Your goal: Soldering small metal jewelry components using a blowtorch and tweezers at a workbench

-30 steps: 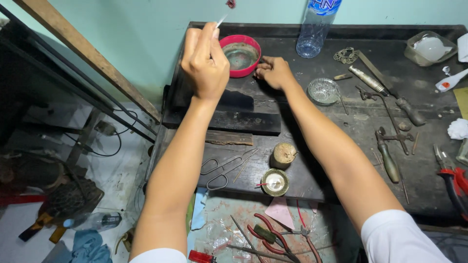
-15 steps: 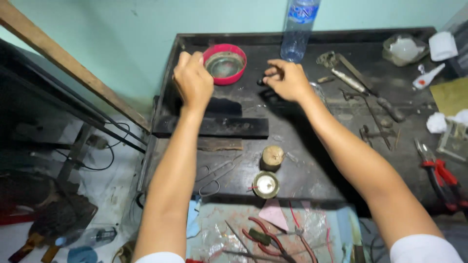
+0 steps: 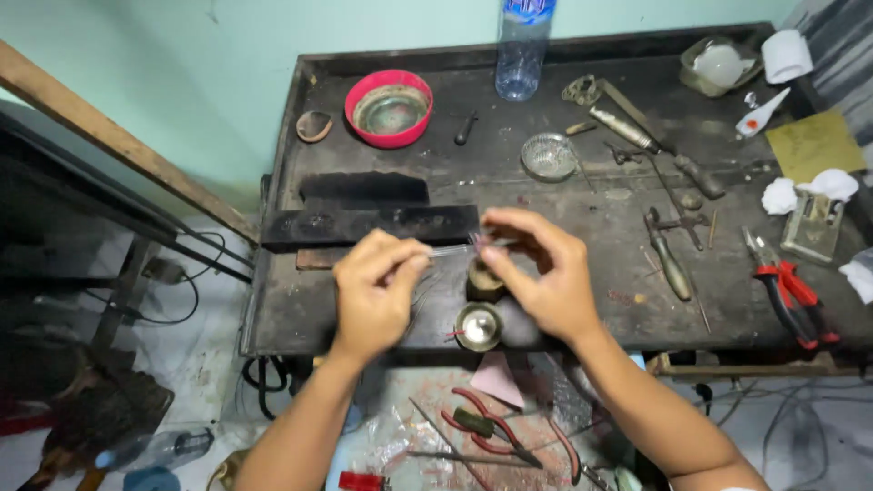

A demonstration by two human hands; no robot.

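My left hand (image 3: pixel 382 291) pinches a thin metal tool like tweezers (image 3: pixel 447 249), its tip pointing right. My right hand (image 3: pixel 538 273) meets that tip with thumb and forefinger, pinching something small that I cannot make out. Both hands hover over the front of the dark workbench (image 3: pixel 564 195). Right below them stand a small wooden stump (image 3: pixel 482 280) and a small round brass cup (image 3: pixel 478 325). A red bowl (image 3: pixel 388 108) with a metal dish inside sits at the back left.
A clear plastic bottle (image 3: pixel 523 50) stands at the back. A small glass dish (image 3: pixel 547 155), files and hand tools (image 3: pixel 668 255) and red-handled pliers (image 3: pixel 789 293) lie to the right. A black block (image 3: pixel 368 223) lies at the left. More pliers (image 3: pixel 486 425) lie below the bench.
Both hands have drawn back from the red bowl at the rear to the front of the bench, coming together over the wooden stump. The view has shifted with them.
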